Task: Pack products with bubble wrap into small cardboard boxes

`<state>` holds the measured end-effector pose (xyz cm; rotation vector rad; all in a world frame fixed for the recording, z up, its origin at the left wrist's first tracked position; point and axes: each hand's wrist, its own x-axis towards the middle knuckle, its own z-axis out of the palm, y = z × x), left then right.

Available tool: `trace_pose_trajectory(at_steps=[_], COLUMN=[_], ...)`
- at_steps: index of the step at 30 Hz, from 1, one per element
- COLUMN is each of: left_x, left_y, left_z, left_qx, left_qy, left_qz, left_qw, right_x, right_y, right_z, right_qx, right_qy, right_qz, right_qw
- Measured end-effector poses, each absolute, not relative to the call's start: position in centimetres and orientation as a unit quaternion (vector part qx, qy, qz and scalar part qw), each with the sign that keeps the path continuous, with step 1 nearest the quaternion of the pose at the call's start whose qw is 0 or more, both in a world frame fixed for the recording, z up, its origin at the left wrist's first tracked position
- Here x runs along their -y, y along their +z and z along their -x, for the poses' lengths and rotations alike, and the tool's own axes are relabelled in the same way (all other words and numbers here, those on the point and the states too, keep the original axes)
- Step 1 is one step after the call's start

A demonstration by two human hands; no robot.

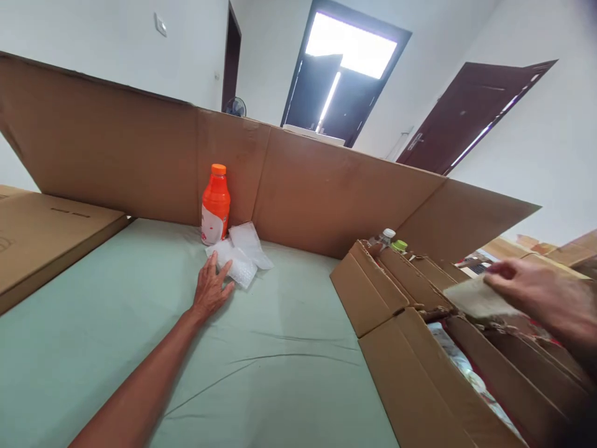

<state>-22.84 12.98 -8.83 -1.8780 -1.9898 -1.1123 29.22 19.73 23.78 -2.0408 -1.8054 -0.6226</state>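
The left hand (212, 289) was stretched out over the surface (289, 373), which was covered with a pale green cloth. Its fingers (227, 269) were spread wide and laid flat, with the tips touching the crumpled white bubble-wrap pieces (242, 255) near the far edge. Nothing was gripped by it. Just beside the wrap, an upright orange plastic bottle with an orange cap (215, 205) was stood against the tall brown cardboard wall (116, 155) that ran along the far edge.

At the right edge, the right hand (545, 298) was held above the open brown cardboard box (373, 292). A pale flat sheet (476, 298) was pinched between its fingers; what the sheet was made of could not be told. At the box's far end, a clear bottle with a white cap (386, 235) and a green bottle cap (400, 246) were seen. A flat brown cardboard carton (41, 230) was laid along the left edge.
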Motion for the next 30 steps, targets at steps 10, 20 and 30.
trace_pose_trajectory(at_steps=[10,20,30], left_x=[-13.5,-12.9,-12.7], left_y=[-9.4,-9.1,-9.1], left_z=[23.0,23.3,23.3], left_qx=[0.663,0.658,0.641], left_qy=[-0.414,-0.419,-0.412], left_qz=[0.62,0.626,0.647], left_qw=[0.069,0.021,-0.02], right_x=[-22.2,-21.8,-19.5], right_y=[18.0,18.1,17.7], right_z=[2.8,-5.7,-24.3], right_qx=[0.777,0.786,0.715], right_qy=[-0.055,-0.03,0.066], right_qz=[0.521,0.579,0.696], right_qw=[0.35,0.214,-0.007])
